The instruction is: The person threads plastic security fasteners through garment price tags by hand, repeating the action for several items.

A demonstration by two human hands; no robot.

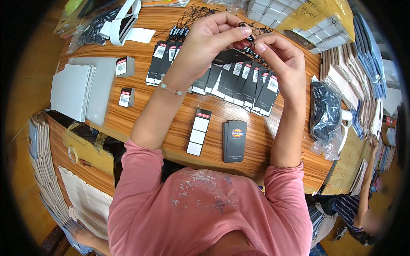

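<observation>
Above the far part of the table, my left hand [215,36] and my right hand [282,55] meet, fingertips pinched on a thin black hang-tag string [249,38]. A dark hang tag [230,56] is tilted just below my fingers; whether it is joined to the string is hard to see. Beneath my hands lies a fanned row of black hang tags [243,83] with white labels and black strings. Nearer to me are a small stack of black tags [235,141] and a strip of white stickers [198,132].
Two small stacks of labelled tags [125,66] and white sheets [72,91] are at the left. A plastic bag of black strings [325,115] sits right, beside a white tape dispenser [345,128]. Folded garments [341,72] are piled beyond. Other people's arms [366,187] show at both sides.
</observation>
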